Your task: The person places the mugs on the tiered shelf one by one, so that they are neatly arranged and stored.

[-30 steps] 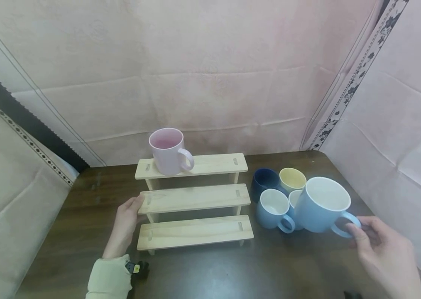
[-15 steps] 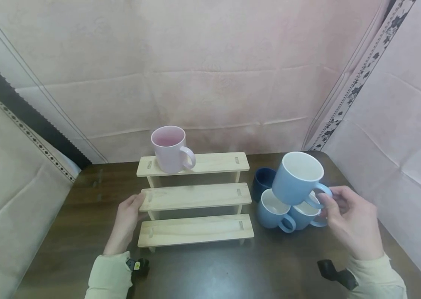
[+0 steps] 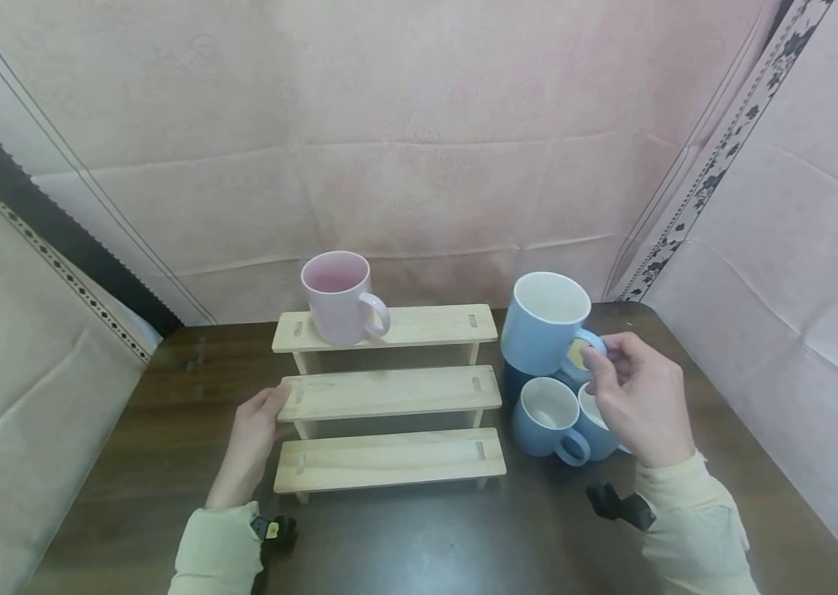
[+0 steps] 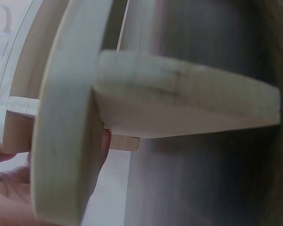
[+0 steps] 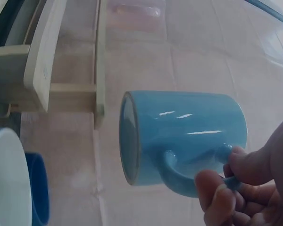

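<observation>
My right hand (image 3: 638,397) pinches the handle of a light blue mug (image 3: 541,326) with a white inside. The mug is held upright in the air, level with the rack's top tier and just right of it. In the right wrist view, thumb and fingertips meet on the handle. A three-tier wooden display rack (image 3: 389,394) stands on the table, and my left hand (image 3: 251,430) grips the left end of its middle tier. The left wrist view shows fingers partly hidden behind the plank. A lilac mug (image 3: 333,306) sits on the top tier at the left, handle to the right.
Right of the rack, two smaller light blue mugs (image 3: 547,413) stand together on the dark table (image 3: 419,545). Behind them, a navy mug (image 3: 514,384) and a yellow mug (image 3: 578,353) are mostly covered by the held mug. Pale cloth (image 3: 464,165) hangs around the table's back and sides.
My right hand has carried the light blue mug up and leftward, from the right of the other mugs to above the navy one. The left hand keeps its place on the rack.
</observation>
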`<state>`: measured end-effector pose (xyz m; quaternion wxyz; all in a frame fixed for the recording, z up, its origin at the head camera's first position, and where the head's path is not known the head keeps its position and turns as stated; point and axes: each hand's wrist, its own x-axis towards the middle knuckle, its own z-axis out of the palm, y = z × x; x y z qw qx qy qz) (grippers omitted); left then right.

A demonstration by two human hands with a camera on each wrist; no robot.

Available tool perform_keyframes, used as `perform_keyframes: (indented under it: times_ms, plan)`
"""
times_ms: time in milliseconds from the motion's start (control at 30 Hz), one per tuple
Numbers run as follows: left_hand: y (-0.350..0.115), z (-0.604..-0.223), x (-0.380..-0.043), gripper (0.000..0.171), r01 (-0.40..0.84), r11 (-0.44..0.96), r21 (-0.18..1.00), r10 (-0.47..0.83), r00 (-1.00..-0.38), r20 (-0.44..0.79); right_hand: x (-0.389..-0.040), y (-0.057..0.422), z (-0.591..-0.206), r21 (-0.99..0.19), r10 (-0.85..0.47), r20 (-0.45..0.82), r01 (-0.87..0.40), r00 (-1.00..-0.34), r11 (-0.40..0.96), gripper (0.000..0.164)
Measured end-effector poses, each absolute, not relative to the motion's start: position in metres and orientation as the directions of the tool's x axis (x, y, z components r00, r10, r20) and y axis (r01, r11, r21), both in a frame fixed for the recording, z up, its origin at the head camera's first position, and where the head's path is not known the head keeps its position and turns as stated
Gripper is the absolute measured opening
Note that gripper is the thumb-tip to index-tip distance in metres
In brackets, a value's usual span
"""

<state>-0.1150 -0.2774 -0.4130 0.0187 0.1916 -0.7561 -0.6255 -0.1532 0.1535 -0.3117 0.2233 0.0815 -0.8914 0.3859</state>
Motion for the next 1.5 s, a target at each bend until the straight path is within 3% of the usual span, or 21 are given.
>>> perform_keyframes:
  times_ms: [500,967,1500]
  plan:
    - [-0.279,-0.412,-0.116,0.062,-0.256,0.150,0.955,-0.311,-0.929,-0.200,-0.185,0.108,-0.306,-0.689,-0.029,0.496,-0.414,-0.868,0.596,0.014]
    - [-0.281,-0.413,-0.115,0.062,-0.274,0.141,0.951,-0.318,-0.923,-0.219,-0.207,0.080,-0.305,-0.743,-0.137,0.443,-0.448,-0.886,0.498,0.013]
    - [-0.277,-0.414,-0.115,0.059,-0.244,0.160,0.956,-0.341,-0.923,-0.179,-0.220,0.065,-0.311,-0.709,-0.175,0.458,-0.477,-0.871,0.519,0.015]
